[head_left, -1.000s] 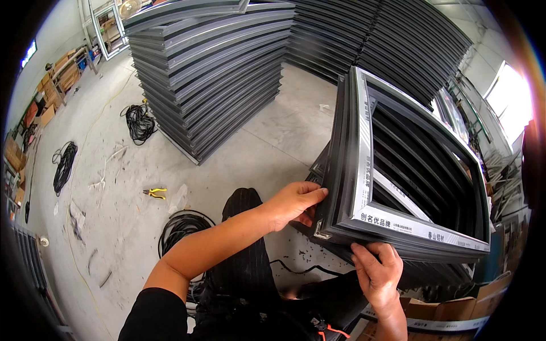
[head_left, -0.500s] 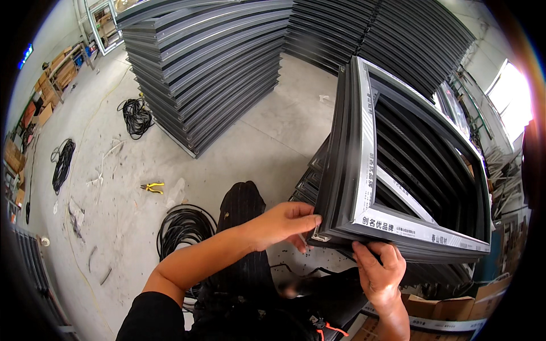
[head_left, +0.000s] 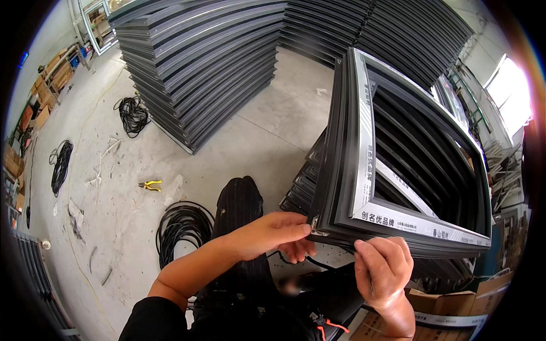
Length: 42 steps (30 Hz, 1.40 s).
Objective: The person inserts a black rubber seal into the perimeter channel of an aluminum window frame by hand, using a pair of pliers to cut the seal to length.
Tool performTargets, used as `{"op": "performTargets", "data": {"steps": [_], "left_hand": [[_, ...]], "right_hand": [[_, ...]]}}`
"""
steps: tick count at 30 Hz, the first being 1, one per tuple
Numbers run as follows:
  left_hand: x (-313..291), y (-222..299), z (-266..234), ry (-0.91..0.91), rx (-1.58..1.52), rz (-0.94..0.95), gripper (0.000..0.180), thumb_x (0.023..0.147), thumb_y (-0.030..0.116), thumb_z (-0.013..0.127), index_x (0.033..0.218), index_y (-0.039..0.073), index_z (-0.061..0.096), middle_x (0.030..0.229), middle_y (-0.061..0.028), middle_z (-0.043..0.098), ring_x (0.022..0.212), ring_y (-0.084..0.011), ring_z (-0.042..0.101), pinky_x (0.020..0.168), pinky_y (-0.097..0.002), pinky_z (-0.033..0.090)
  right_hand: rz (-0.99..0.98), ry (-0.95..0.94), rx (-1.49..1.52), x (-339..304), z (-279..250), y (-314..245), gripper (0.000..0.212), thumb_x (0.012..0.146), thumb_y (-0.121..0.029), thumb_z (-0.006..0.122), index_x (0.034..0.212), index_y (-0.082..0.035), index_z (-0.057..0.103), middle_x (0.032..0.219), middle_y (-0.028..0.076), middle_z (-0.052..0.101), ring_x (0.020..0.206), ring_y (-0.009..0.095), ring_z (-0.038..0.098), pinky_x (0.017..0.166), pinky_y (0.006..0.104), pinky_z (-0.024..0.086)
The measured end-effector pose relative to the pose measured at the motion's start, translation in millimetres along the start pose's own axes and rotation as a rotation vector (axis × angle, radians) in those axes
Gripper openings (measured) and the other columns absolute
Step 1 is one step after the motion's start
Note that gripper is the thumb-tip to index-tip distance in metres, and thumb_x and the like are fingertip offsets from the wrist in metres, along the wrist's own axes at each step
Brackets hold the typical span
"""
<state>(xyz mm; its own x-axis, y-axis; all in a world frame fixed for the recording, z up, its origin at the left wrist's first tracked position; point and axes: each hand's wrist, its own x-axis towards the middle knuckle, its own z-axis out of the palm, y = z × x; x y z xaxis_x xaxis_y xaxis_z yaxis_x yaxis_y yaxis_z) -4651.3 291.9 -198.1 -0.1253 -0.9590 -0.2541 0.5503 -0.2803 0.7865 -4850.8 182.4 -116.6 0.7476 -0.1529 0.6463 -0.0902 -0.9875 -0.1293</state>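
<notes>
Compared with a second ago, the left hand [head_left: 273, 236] has been brought lower along the side of the dark frame [head_left: 421, 227], to its near left corner. There the thumb is set against the edge, with the lower fingers loosely spread beneath. The right hand [head_left: 385, 270] is curled narrow, its fingertips bunched just beside the lower edge; whether a thin strip is pinched there cannot be told.

The frame, faced with white film, is set on top of a stack of similar frames [head_left: 296, 190], at the right. It can be judged stiff, bulky and moderately heavy, perhaps slippery on the film and sharp at the corners; it is best gripped by two opposite bars.

Counted from near to far: two hands, one open cardboard box [head_left: 449, 302], one filmed frame uppermost, three black coils [head_left: 182, 216] [head_left: 132, 116] [head_left: 61, 167], one pair of yellow-handled pliers [head_left: 151, 185], one tall stack of dark profiles [head_left: 199, 74], and two adjoining stacks [head_left: 327, 28] [head_left: 412, 40] behind it.
</notes>
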Motion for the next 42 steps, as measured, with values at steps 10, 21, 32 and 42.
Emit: {"op": "performTargets", "data": {"steps": [10, 21, 32, 42], "left_hand": [[0.6, -11.4, 2.9, 0.024, -0.023, 0.069, 0.033, 0.099, 0.033, 0.047, 0.1, 0.001, 0.056, 0.09, -0.0098, 0.066, 0.073, -0.0129, 0.06, 0.069, -0.0258, 0.05], [0.3, -19.8, 12.0, 0.049, -0.086, 0.057, 0.037, 0.1, 0.033, 0.043, 0.11, -0.002, 0.053, 0.089, -0.0128, 0.064, 0.075, -0.0159, 0.061, 0.07, -0.0279, 0.05], [7.0, -27.3, 30.4, 0.223, 0.02, 0.145, 0.035, 0.096, 0.034, 0.052, 0.092, 0.0, 0.06, 0.072, -0.0059, 0.063, 0.062, -0.011, 0.06, 0.058, -0.023, 0.049], [28.7, -58.0, 50.1, 0.258, -0.143, 0.247, 0.041, 0.095, 0.036, 0.054, 0.086, -0.003, 0.063, 0.066, -0.0088, 0.062, 0.056, -0.0146, 0.061, 0.054, -0.026, 0.05]], "right_hand": [[-0.174, -0.148, -0.219, 1.3, -4.0, -0.3, 0.046, 0.052, -0.006, 0.066, 0.098, -0.005, 0.068, 0.081, 0.002, 0.056, 0.062, 0.017, 0.05, 0.049, 0.0273, 0.042], [-0.104, -0.178, -0.239, -27.3, 14.4, 14.8, 0.045, 0.055, -0.01, 0.063, 0.099, -0.008, 0.069, 0.082, 0.002, 0.056, 0.066, 0.018, 0.053, 0.048, 0.0272, 0.044], [-0.024, -0.241, -0.225, -25.3, 13.4, 8.7, 0.042, 0.058, 0.001, 0.065, 0.098, -0.007, 0.068, 0.083, 0.004, 0.055, 0.066, 0.022, 0.054, 0.051, 0.0323, 0.046], [0.054, -0.18, -0.248, -58.5, 6.9, 21.6, 0.047, 0.057, 0.005, 0.063, 0.103, -0.006, 0.067, 0.087, 0.008, 0.056, 0.07, 0.026, 0.056, 0.058, 0.0354, 0.049]]}}
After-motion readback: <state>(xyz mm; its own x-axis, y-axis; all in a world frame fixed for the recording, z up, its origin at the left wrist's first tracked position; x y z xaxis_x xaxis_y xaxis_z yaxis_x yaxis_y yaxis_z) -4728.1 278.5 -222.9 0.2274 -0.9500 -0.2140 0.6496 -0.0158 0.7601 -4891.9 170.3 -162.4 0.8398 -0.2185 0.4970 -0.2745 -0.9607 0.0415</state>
